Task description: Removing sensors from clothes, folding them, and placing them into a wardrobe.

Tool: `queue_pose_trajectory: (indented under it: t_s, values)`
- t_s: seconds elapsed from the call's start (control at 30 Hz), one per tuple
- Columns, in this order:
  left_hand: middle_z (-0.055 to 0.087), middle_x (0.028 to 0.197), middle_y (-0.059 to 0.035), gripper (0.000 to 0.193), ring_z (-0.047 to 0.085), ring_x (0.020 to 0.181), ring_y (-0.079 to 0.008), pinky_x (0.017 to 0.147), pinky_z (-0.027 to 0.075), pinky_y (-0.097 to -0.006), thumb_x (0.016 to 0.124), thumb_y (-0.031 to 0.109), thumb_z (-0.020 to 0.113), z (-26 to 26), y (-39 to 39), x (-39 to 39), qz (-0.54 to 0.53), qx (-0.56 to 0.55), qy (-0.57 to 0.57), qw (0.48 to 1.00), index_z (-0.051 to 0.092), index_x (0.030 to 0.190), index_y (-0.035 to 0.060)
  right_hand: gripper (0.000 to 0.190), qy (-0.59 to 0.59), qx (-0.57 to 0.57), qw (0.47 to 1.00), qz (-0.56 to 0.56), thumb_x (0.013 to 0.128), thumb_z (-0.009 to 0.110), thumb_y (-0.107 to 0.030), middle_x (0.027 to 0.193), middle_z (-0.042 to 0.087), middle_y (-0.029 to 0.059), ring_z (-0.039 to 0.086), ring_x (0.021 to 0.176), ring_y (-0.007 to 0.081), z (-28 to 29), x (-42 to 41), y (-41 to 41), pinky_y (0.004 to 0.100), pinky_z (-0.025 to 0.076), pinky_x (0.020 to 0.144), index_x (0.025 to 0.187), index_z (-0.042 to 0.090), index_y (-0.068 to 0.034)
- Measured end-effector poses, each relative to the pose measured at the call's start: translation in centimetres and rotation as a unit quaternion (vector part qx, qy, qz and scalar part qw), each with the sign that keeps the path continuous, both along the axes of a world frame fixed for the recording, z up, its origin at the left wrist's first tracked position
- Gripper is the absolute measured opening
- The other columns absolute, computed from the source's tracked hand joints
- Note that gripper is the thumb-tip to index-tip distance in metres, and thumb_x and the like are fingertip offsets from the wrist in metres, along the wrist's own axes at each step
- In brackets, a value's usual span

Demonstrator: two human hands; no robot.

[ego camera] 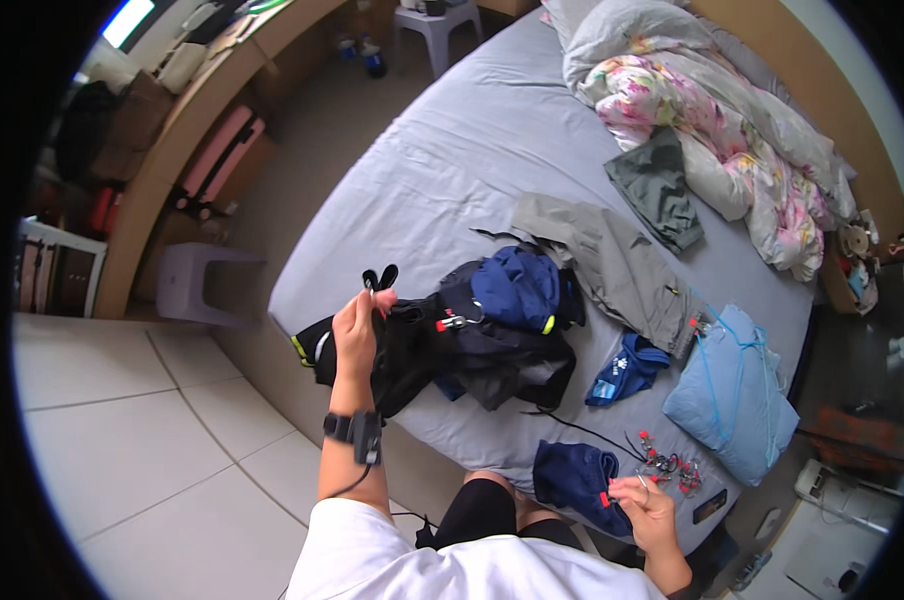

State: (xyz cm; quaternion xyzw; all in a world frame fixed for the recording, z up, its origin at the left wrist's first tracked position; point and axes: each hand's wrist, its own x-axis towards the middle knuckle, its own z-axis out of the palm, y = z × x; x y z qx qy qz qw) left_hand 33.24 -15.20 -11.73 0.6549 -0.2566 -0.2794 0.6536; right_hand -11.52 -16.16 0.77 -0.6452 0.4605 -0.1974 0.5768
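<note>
My left hand grips the upper edge of a black garment, whose folds hang over the bed's near edge. Two black loops stick up above the fingers. In my right hand is a metal clip hanger with red tips, held over a folded dark blue garment. A similar red-tipped clip hanger lies on the clothes right of my left hand. Around it are a bright blue garment and dark grey clothing. Several more red-tipped clips lie heaped beyond my right hand.
Grey trousers, a dark green folded garment and a small blue garment lie on the bed. A light blue bundle tied with cord sits at right. A phone is near the edge. Left stands a plastic stool.
</note>
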Motion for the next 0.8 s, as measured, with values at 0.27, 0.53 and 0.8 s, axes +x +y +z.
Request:
queue_pose_trajectory:
  t_s: [0.27,0.53,0.8]
  values:
    - [0.050,0.060,-0.0031,0.029,0.053,0.069,-0.0173,0.103,0.027,-0.0365,0.097,0.018,0.037,16.0,10.1,-6.0,0.005,-0.189,0.105,0.976,0.057,0.087,0.0002,0.011,-0.106,-0.121,0.965,0.205,0.080,0.064,-0.011,0.081,0.064,0.0078,0.060,0.076,0.0210,0.8,8.1,-1.8,0.0295,0.046,0.069,0.087,0.067,-0.002]
    - [0.044,0.051,-0.0017,0.028,0.055,0.089,-0.0215,0.108,0.020,-0.0392,0.098,0.022,0.034,23.7,14.1,-14.6,-0.158,-0.385,0.165,0.894,0.052,0.107,0.0017,0.009,-0.178,-0.384,0.880,0.217,0.074,0.068,-0.014,0.071,0.057,0.0053,0.058,0.067,0.0225,7.2,17.1,1.4,0.0315,0.047,0.055,0.077,0.063,-0.007]
    - [0.049,0.056,-0.0045,0.027,0.047,0.117,-0.0230,0.107,0.018,-0.0356,0.098,0.020,0.035,22.6,14.6,-20.1,-0.093,-0.366,0.152,0.913,0.053,0.106,0.0021,0.006,-0.096,-0.475,0.843,0.234,0.069,0.065,-0.011,0.068,0.054,0.0042,0.056,0.066,0.0207,8.1,15.1,4.5,0.0315,0.045,0.052,0.072,0.060,-0.009]
